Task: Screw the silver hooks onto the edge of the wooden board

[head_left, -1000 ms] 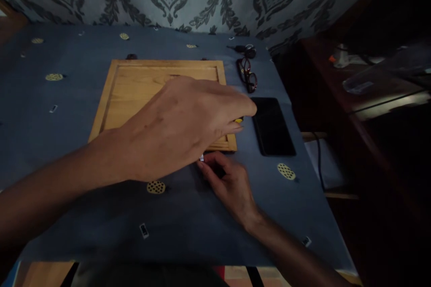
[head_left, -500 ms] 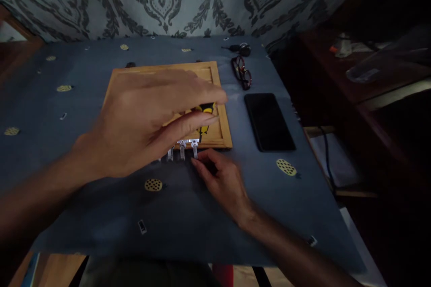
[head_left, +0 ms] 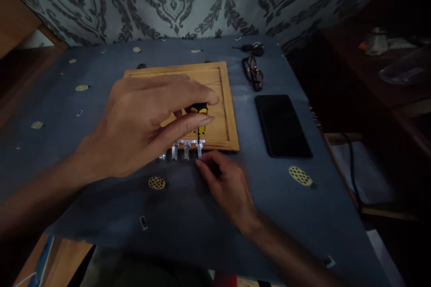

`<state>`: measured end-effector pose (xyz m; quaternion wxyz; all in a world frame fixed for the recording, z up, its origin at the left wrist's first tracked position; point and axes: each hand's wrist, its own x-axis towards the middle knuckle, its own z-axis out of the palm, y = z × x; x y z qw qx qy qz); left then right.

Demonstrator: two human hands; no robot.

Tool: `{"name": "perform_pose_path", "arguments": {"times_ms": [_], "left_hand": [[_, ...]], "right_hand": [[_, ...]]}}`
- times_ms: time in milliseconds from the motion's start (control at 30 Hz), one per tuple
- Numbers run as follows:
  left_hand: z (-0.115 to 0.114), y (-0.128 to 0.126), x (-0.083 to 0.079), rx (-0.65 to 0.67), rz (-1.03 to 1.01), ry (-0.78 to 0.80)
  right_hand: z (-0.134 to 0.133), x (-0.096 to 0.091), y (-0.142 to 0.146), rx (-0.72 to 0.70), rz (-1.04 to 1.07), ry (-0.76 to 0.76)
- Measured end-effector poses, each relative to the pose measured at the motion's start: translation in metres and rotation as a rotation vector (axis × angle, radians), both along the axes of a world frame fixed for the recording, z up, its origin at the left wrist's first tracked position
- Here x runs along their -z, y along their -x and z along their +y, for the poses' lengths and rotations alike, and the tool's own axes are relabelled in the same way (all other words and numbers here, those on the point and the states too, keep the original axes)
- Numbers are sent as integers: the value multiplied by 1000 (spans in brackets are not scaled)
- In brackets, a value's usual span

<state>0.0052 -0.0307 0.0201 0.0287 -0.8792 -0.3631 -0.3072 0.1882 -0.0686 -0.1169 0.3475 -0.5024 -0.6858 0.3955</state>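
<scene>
My left hand (head_left: 144, 121) reaches over a framed wooden board (head_left: 232, 121), thumb and fingers closed around the short handle of a black-and-yellow screwdriver (head_left: 202, 128). The screwdriver stands nearly upright, its thin dark shaft pointing down at the right end of a shiny hook rail (head_left: 193, 142). This rail lies along the board's near edge, with several hooks hanging toward me; its left part is hidden behind my left hand. At the near side my right hand (head_left: 229, 184) pinches the lower end of the rightmost hook (head_left: 199, 151) between thumb and forefinger.
A black phone (head_left: 283, 125) lies right of the board. Behind it are folded eyeglasses (head_left: 253, 73) and a dark key-like item (head_left: 251, 48). A blue pineapple-print cloth (head_left: 111, 215) covers the table, and a patterned curtain (head_left: 175, 0) hangs at the back.
The camera view has turned slightly left, shifting the table things rightward. Against the board, my left hand and the screwdriver have moved a little left. My right hand keeps its pinch on the hook.
</scene>
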Motion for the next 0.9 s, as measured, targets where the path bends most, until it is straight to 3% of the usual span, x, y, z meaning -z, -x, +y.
{"name": "perform_pose_path", "arguments": {"times_ms": [267, 900], "left_hand": [[0, -1, 4, 57, -39, 19], [-4, 0, 2, -17, 72, -4]], "right_hand": [[0, 1, 1, 10, 10, -14], [0, 1, 2, 18, 31, -14]]}}
